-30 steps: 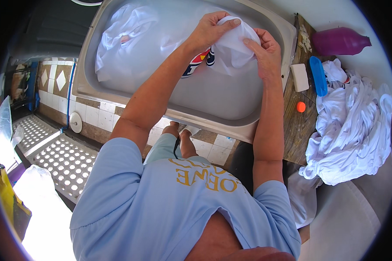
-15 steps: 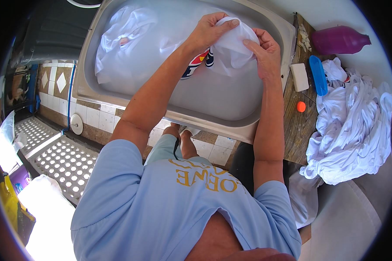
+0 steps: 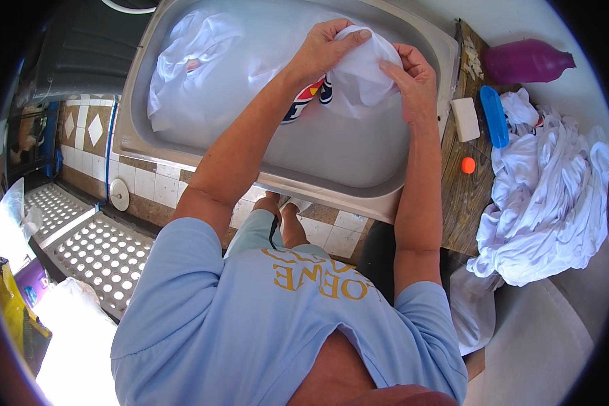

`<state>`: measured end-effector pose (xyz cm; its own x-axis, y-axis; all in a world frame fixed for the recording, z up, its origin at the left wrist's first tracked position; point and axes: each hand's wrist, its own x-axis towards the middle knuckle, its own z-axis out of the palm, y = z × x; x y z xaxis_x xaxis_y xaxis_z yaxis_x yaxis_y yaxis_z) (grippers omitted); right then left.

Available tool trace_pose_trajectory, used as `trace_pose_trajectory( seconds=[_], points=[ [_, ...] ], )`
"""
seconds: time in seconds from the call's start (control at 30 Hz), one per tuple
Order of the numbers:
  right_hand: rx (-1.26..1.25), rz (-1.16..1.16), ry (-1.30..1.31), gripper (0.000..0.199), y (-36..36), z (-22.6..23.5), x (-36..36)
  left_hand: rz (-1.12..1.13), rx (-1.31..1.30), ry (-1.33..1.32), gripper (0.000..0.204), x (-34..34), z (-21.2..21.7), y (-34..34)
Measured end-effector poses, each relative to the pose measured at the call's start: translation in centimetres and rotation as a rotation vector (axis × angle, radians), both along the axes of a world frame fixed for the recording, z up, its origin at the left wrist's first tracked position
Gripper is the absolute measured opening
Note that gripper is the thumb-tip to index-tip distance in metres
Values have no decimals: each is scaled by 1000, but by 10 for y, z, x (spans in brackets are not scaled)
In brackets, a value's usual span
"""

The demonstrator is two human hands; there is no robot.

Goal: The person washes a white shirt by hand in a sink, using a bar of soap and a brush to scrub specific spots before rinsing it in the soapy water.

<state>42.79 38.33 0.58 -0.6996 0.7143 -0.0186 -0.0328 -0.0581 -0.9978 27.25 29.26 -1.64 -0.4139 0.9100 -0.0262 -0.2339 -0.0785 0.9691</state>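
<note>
A wet white garment (image 3: 363, 71) is stretched between my two hands, above cloudy water in a metal sink (image 3: 203, 166). My left hand (image 3: 328, 47) pinches its upper left edge, thumb on top. On the right side, my right hand (image 3: 413, 76) grips the cloth between thumb and fingers. A dark blue, red and yellow printed patch (image 3: 304, 101) shows below my left wrist, partly hidden by the forearm. The garment's lower part hangs into the water. Another white garment (image 3: 193, 57) floats in the left end of the sink.
On the wooden board (image 3: 457, 193) to the right lie a pale soap bar (image 3: 465, 120), a blue tray (image 3: 494, 116) and an orange cap (image 3: 467, 165). Behind them are a purple plastic container (image 3: 529, 61) and a heap of white clothes (image 3: 545, 203). A perforated grate (image 3: 101, 260) lies at left.
</note>
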Motion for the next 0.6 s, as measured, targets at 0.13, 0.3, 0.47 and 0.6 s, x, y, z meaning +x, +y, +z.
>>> trace_pose_trajectory(
  seconds=[0.13,0.3,0.47,0.6],
  points=[
    [130,-27,-101,29,13,-18,5,71,-21,114,25,-1,-14,6],
    [592,-90,-828,34,12,-45,2,125,-255,850,26,4,-40,7],
    [597,-107,-1150,46,5,-69,-12,187,-104,1035,26,0,-77,14],
    [196,-220,-648,44,13,-81,-14,193,-142,1179,23,-14,-107,19]
  ],
)
